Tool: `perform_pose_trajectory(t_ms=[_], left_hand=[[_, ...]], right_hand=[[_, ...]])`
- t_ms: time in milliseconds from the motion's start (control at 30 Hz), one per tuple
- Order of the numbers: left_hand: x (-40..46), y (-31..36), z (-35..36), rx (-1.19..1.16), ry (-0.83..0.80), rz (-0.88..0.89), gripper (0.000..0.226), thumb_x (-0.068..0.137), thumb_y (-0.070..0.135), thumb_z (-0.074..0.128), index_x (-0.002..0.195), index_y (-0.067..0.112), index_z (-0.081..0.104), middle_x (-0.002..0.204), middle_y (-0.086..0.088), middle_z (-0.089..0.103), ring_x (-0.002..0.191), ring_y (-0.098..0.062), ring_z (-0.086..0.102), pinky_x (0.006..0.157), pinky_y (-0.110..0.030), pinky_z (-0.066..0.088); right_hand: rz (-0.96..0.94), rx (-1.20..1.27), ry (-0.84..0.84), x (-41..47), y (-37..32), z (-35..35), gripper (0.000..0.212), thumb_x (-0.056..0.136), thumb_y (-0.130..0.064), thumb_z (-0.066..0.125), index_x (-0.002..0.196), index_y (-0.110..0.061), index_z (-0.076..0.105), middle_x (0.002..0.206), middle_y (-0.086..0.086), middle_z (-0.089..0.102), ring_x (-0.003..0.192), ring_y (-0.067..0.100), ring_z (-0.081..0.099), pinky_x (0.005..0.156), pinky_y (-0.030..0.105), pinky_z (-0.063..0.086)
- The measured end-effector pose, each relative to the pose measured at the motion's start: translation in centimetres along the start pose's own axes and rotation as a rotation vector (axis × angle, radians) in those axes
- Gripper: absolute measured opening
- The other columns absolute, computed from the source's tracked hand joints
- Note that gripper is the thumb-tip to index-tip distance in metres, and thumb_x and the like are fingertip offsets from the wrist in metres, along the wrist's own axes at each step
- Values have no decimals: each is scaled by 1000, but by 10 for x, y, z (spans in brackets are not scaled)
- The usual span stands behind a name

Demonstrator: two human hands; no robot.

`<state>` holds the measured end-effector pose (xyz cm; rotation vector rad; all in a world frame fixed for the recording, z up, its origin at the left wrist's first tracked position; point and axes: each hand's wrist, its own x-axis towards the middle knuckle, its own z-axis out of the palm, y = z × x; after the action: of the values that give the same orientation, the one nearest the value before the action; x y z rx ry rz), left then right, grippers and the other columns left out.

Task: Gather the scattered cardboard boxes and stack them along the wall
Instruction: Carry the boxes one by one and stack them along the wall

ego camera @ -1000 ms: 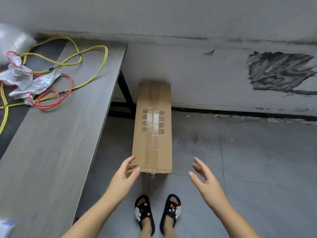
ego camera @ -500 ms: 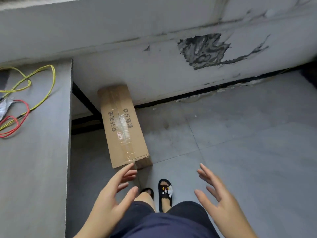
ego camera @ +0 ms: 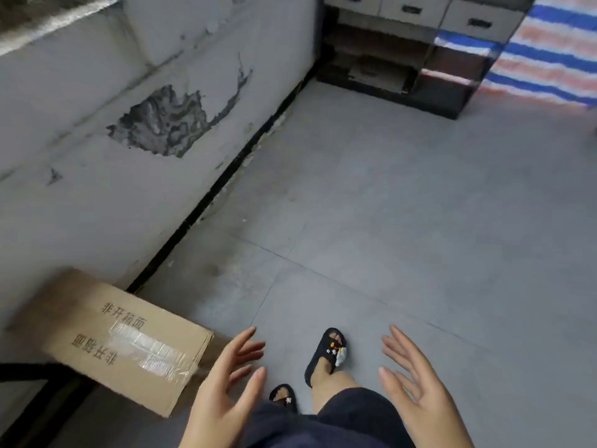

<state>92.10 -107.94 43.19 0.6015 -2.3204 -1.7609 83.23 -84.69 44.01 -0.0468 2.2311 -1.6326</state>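
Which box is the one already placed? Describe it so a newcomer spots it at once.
Start at the grey wall with the dark patch of missing plaster and follow its black baseboard down toward the lower left. There a long brown cardboard box lies with one end toward the wall. It is the only carton near the person's feet, sealed with clear tape and printed with black Chinese characters.

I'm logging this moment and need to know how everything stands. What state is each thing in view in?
cardboard box: taped shut, lying on its long side on the floor, one end at the wall.
left hand: open, fingers spread, holding nothing, just past the box's near end.
right hand: open, fingers spread, holding nothing.
drawers: shut.
shelf unit: open-fronted, standing at the far wall.
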Motion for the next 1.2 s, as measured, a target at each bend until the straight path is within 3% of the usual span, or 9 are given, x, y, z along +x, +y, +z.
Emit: perform_pose_trajectory(t_ms=[167, 267, 500, 633, 733, 867, 1000, 1100, 1200], left_hand=[[22, 24, 46, 38, -257, 104, 45, 67, 49, 58, 110, 63, 52, 105, 21, 66, 99, -4, 65, 82, -11, 48], [33, 44, 91, 65, -399, 165, 47, 70, 32, 63, 105, 63, 54, 100, 21, 68, 95, -3, 66, 79, -8, 48], [23, 87, 243, 63, -709, 238, 41, 63, 48, 58, 100, 64, 55, 96, 21, 69, 93, -1, 66, 76, -8, 49], [-4, 108, 326, 84, -955, 297, 46, 70, 22, 58, 100, 58, 57, 96, 20, 69, 92, -1, 67, 76, -8, 49], [-16, 120, 375, 114, -1097, 313, 52, 68, 21, 57, 100, 62, 56, 95, 21, 69, 91, 1, 66, 74, -7, 49], [-29, 131, 435, 159, -1255, 318, 54, 67, 22, 57, 103, 62, 53, 96, 22, 69, 90, 1, 66, 74, -6, 48], [-34, 140, 503, 206, -1394, 321, 52, 67, 26, 56, 96, 69, 52, 97, 25, 67, 91, 2, 65, 76, -7, 48], [-35, 154, 565, 205, -1471, 362, 53, 71, 22, 59, 91, 70, 53, 94, 26, 67, 88, 2, 65, 74, -7, 49], [-37, 180, 633, 189, -1518, 414, 58, 80, 11, 61, 91, 68, 56, 91, 24, 67, 86, 0, 66, 72, -7, 49]], right_hand=[[43, 132, 325, -51, 19, -45, 57, 76, -22, 65, 105, -70, 52, 116, -32, 60, 111, -9, 56, 93, 9, 41], [58, 221, 508, -73, 32, -80, 47, 67, -45, 68, 107, -67, 53, 115, -30, 62, 109, -8, 57, 89, 6, 43], [95, 285, 851, -128, 76, -183, 53, 69, -32, 61, 106, -69, 52, 115, -31, 61, 108, -6, 59, 90, 8, 43], [230, 372, 1083, -168, 108, -220, 52, 49, -77, 67, 98, -75, 50, 110, -22, 67, 102, -8, 60, 83, 2, 43], [318, 446, 1215, -190, 124, -238, 48, 50, -69, 72, 91, -77, 50, 106, -24, 67, 98, -11, 60, 77, -1, 43], [361, 494, 1316, -208, 148, -255, 58, 76, -9, 73, 107, -55, 54, 113, -5, 68, 91, -13, 61, 76, -1, 42], [428, 567, 1395, -208, 169, -288, 69, 70, -14, 79, 92, -74, 54, 114, -5, 64, 88, -15, 61, 76, 0, 43], [434, 537, 1526, -197, 175, -328, 58, 57, -43, 85, 88, -78, 50, 110, -11, 64, 91, -12, 62, 75, -1, 42], [417, 505, 1666, -189, 182, -375, 69, 84, -1, 62, 92, -70, 57, 110, -9, 66, 88, -13, 62, 72, -1, 42]])
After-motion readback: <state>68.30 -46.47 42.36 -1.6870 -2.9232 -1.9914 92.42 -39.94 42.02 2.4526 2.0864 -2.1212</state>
